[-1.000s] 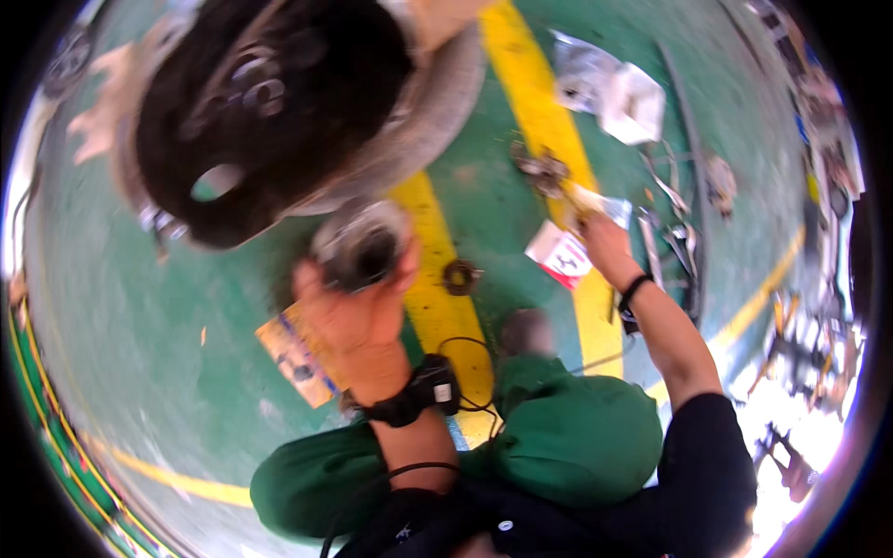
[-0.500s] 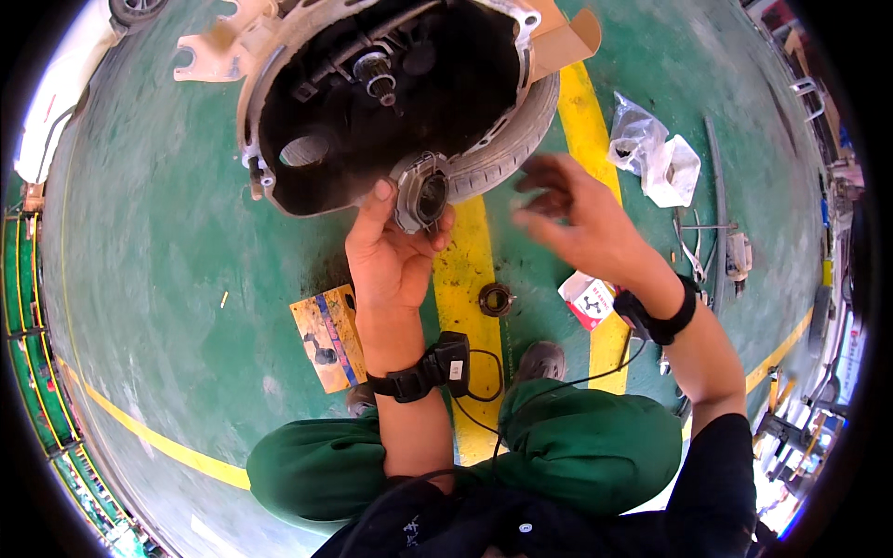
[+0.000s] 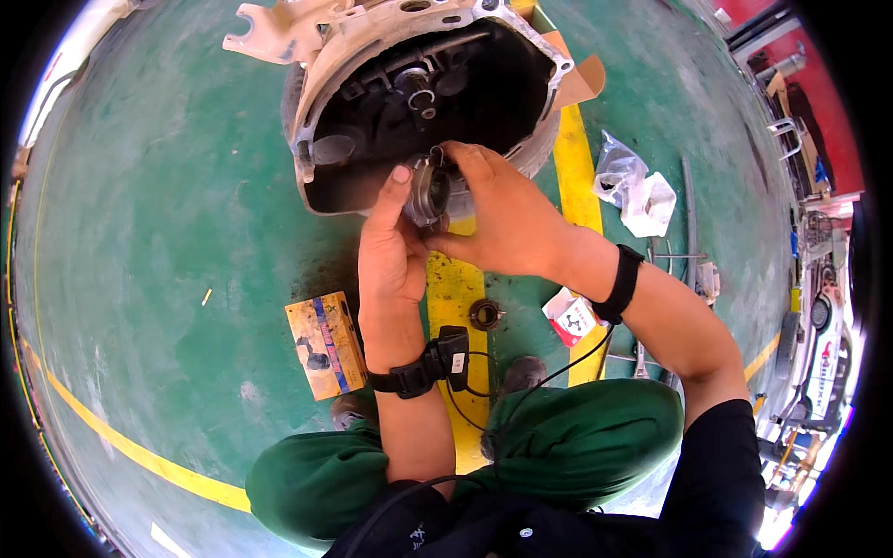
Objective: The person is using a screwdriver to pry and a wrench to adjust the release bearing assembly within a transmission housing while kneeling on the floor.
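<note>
My left hand [image 3: 393, 246] grips a round dark metal bearing part [image 3: 426, 192] from the left, thumb upright along it. My right hand [image 3: 502, 214] is closed around the same part from the right, fingers over its top and thumb beneath. Just above them is the open gearbox housing [image 3: 561, 67], with a dark interior and a splined shaft [image 3: 417, 91] in its middle. It rests on a tire [image 3: 532, 153]. A second dark ring [image 3: 484, 314] lies on the yellow floor stripe below my hands.
A yellow box [image 3: 324, 344] lies at lower left. A red-white box [image 3: 567, 316], plastic bags [image 3: 621, 172], pliers [image 3: 641, 358] and a long bar [image 3: 688, 214] lie to the right. A cardboard piece [image 3: 577, 79] is beside the housing. Equipment lines the right edge.
My right hand has come from the items on the floor to take hold of the part in my left hand. The part is raised toward the housing and turned sideways.
</note>
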Available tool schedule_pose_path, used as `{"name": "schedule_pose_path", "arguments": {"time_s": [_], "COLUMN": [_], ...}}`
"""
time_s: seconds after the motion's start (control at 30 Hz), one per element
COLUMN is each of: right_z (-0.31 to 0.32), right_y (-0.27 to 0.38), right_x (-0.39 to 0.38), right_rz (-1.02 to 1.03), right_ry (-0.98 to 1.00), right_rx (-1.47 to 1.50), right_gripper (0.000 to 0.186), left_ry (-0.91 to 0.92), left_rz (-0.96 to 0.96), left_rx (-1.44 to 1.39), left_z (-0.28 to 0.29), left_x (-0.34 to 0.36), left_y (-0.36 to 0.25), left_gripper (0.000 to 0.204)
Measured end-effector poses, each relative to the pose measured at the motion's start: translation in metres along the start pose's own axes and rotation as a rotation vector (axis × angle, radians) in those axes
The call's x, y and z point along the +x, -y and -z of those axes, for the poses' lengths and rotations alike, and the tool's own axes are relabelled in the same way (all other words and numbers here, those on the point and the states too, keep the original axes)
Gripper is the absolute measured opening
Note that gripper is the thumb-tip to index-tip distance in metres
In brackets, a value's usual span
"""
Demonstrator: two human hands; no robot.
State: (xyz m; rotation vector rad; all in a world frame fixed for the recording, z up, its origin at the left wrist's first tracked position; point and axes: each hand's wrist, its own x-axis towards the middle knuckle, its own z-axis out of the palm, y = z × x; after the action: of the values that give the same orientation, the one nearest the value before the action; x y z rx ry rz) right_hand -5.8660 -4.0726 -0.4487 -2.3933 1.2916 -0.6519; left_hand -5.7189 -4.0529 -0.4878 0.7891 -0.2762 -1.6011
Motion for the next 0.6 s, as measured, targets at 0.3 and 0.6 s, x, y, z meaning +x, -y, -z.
{"name": "schedule_pose_path", "arguments": {"time_s": [0.3,0.6], "right_z": [0.006,0.008], "right_y": [0.013,0.008], "right_x": [-0.006,-0.012], "right_rz": [-0.071,0.005], "right_ry": [-0.089,-0.184], "right_rx": [-0.146,-0.243], "right_gripper": [0.075,0.069], "left_ry": [0.169,0.345], "left_rz": [0.096,0.159], "left_rx": [-0.195,-0.53], "left_z": [0.011,0.012], "left_x": [-0.004,-0.003], "left_y": [0.013,0.035], "left_gripper": [0.037,0.043]}}
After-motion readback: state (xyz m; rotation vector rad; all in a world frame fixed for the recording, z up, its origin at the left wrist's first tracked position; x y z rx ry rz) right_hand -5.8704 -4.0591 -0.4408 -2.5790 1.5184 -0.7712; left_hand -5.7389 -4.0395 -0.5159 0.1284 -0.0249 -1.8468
